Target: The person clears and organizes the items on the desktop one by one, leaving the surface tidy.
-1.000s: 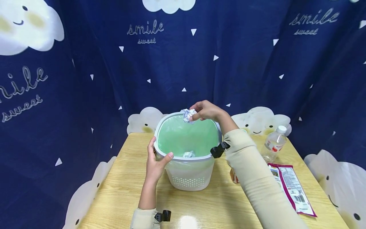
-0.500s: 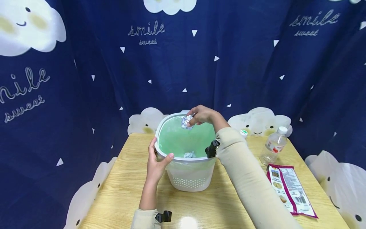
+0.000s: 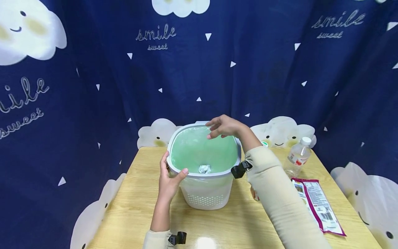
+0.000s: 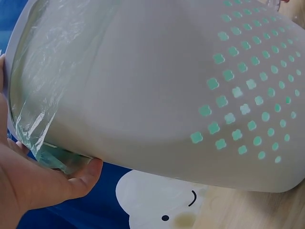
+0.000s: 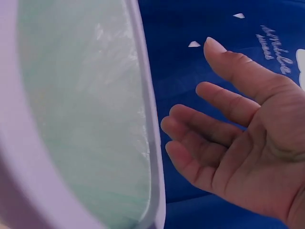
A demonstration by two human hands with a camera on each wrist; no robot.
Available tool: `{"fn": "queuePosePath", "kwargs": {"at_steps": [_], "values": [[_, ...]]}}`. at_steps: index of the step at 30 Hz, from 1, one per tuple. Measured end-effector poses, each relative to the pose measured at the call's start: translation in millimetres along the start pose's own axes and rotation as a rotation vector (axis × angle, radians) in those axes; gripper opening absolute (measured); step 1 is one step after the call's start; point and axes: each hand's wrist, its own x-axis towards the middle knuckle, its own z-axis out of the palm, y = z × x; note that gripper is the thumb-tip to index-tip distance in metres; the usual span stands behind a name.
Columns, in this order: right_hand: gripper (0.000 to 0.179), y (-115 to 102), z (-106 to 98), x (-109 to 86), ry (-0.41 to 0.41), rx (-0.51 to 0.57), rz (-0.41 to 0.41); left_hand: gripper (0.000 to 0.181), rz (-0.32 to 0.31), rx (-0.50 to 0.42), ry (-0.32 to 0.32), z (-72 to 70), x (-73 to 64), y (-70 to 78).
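Observation:
A white plastic trash bin [image 3: 206, 186] with a perforated lower wall stands on the table. Its green plastic liner [image 3: 202, 147] is folded over the rim. Crumpled white paper [image 3: 204, 169] shows inside, near the front wall. At the bin's front left corner, my left hand [image 3: 169, 181] grips the rim, thumb at the front and fingers along the side; in the left wrist view the thumb [image 4: 86, 179] lies by loose liner film. Over the bin's far right part hovers my right hand [image 3: 226, 126]. Its fingers [image 5: 228, 105] are relaxed and hold nothing.
Right of the bin, an orange can [image 3: 255, 193] and a white cap with a green top [image 3: 265, 144] are partly hidden by the right arm. Farther right stand a clear plastic bottle [image 3: 298, 157] and a flat snack packet [image 3: 320, 207]. A blue curtain [image 3: 199, 69] hangs behind.
The right hand lowered a crumpled paper ball over the bin and let it go; its fingers have since spread and the hand has shifted slightly right. The left hand keeps its grip on the rim.

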Motion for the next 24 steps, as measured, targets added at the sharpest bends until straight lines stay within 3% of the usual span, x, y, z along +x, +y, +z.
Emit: {"fn": "queuePosePath", "kwargs": {"at_steps": [18,22,24], "values": [[0.059,13,-2,-53.7,0.129,-0.072,-0.202,0.088,0.015,-0.02,-0.007,0.4,0.8,1.5],[0.057,18,1,-60.4,0.154,-0.053,-0.244,0.089,-0.006,-0.03,-0.017,2.0,-4.5,15.7],[0.055,20,3,-62.7,0.181,-0.035,-0.269,0.088,-0.002,-0.03,-0.017,2.3,-4.9,14.4]]}}
